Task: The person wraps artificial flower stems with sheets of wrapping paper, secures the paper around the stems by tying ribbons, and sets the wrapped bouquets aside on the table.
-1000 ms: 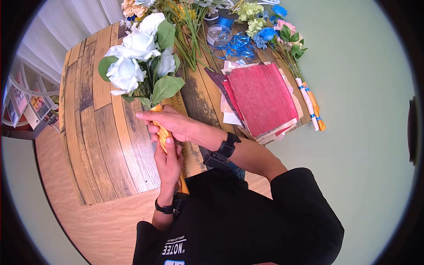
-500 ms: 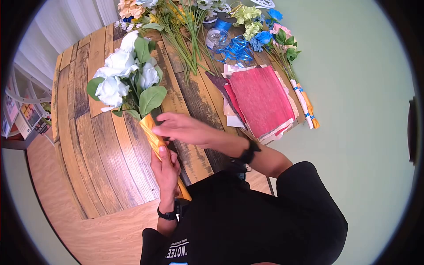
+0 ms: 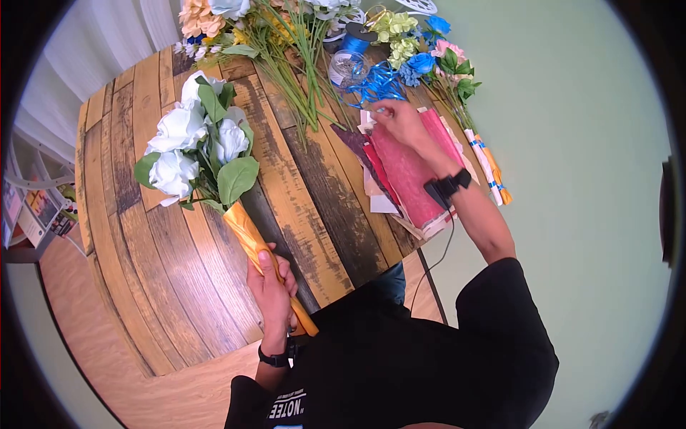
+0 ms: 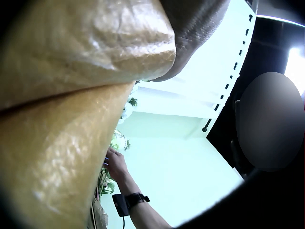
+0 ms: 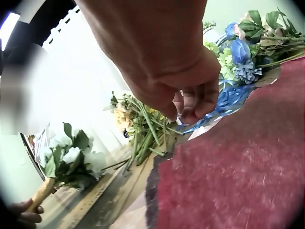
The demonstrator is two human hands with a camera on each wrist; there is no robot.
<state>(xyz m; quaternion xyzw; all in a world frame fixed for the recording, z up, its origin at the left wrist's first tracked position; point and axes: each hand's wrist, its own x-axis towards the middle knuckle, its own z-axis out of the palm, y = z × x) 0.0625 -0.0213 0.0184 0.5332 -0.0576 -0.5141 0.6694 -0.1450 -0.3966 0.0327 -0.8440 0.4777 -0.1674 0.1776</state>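
Note:
My left hand point(image 3: 275, 289) grips a bouquet of white roses point(image 3: 175, 132) by its stems, which are wrapped in shiny golden-yellow paper point(image 3: 246, 232). That wrap fills much of the left wrist view, close to the camera. The roses tilt up and left over the table, green leaves around them. Over the top edge of a stack of red paper sheets point(image 3: 411, 175) reaches my right hand point(image 3: 402, 123), its fingers bent down beside a tangle of curly blue ribbon point(image 3: 379, 84). In the right wrist view the fingertips point(image 5: 189, 114) overlap the ribbon's edge; I cannot tell whether they pinch it.
A spool of blue ribbon point(image 3: 355, 39) and a clear round container point(image 3: 348, 68) stand behind the tangle. Loose flowers with long green stems point(image 3: 304, 86) lie at the back. Two slim wrapped bunches point(image 3: 486, 164) lie along the right edge. A cable hangs from my right wrist.
My right hand has left the bouquet's wrap and moved right and up to the ribbon beyond the red sheets. The bouquet, still in my left hand, has shifted slightly down and left in view.

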